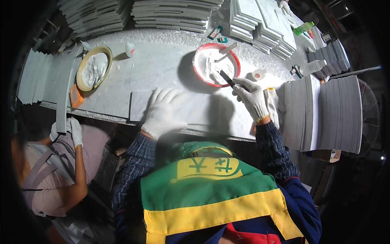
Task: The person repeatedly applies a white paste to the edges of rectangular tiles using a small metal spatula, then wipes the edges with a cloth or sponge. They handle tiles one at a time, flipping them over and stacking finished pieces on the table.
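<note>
My left hand [164,113], in a white knit glove, lies with spread fingers on a grey-white marble-look tile [199,105] near the bench's front edge. My gloved right hand [251,99] grips a dark flat scraper [226,78]. Its blade reaches over the near rim of a red-rimmed bowl [195,70]; whether it touches the white paste or powder [204,61] inside, I cannot tell. Two pale strips [226,50] lean in that bowl. Beside my right wrist lies a loose white glove [272,105]. A small white bottle [259,74] lies right of the bowl.
To the left, a co-worker's gloved hands [74,131] hold a long narrow strip [62,100] near a yellow bowl [79,71] and an orange block [76,96]. Tile stacks [178,15] line the back; upright tiles [339,114] stand right, before a fan [370,106].
</note>
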Motion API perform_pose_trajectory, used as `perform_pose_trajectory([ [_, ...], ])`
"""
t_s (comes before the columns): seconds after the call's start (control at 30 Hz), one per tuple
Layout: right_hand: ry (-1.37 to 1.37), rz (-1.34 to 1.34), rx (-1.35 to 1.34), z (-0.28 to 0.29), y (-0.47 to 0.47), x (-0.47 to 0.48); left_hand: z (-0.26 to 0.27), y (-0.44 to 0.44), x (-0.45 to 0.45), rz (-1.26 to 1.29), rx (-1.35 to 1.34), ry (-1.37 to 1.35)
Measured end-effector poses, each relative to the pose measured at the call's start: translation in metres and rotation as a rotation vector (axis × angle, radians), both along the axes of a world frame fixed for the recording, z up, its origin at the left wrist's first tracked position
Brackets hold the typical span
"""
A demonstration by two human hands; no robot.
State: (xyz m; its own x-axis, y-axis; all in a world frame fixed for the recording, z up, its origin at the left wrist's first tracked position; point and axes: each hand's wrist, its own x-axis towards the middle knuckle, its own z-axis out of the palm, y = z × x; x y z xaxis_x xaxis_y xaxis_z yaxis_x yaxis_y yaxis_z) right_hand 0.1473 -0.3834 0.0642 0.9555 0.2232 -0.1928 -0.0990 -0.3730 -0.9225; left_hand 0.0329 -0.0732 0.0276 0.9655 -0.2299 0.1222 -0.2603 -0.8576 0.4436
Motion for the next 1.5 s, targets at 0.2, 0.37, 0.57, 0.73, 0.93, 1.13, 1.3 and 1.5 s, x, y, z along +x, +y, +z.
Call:
perform_pose_trajectory([
  [0.2,0.116,0.052,-0.006,0.005,-0.007,-0.032,-0.008,0.005,-0.001,-0.023,0.012,-0.035],
  [0.37,0.202,0.167,0.057,-0.007,-0.010,-0.069,-0.008,0.004,-0.001,-0.023,0.005,-0.052],
  [0.57,0.251,0.243,0.031,-0.025,0.004,-0.076,-0.007,0.004,-0.001,-0.009,0.012,-0.043],
  [0.73,0.238,0.256,-0.028,-0.031,0.012,-0.068,-0.011,0.003,-0.002,-0.008,0.027,-0.056],
  [0.93,0.030,0.399,-0.267,-0.018,0.015,-0.075,-0.013,0.004,-0.003,-0.002,0.016,-0.068],
  [1.13,-0.088,0.473,-0.399,-0.006,0.023,-0.084,-0.010,0.002,-0.003,-0.002,0.001,-0.063],
  [1.3,-0.157,0.467,-0.479,-0.004,0.025,-0.082,-0.008,0.001,-0.002,-0.001,0.010,-0.059],
  [1.5,-0.282,0.483,-0.517,-0.005,0.026,-0.081,-0.010,0.001,-0.003,-0.003,0.052,-0.059],
])
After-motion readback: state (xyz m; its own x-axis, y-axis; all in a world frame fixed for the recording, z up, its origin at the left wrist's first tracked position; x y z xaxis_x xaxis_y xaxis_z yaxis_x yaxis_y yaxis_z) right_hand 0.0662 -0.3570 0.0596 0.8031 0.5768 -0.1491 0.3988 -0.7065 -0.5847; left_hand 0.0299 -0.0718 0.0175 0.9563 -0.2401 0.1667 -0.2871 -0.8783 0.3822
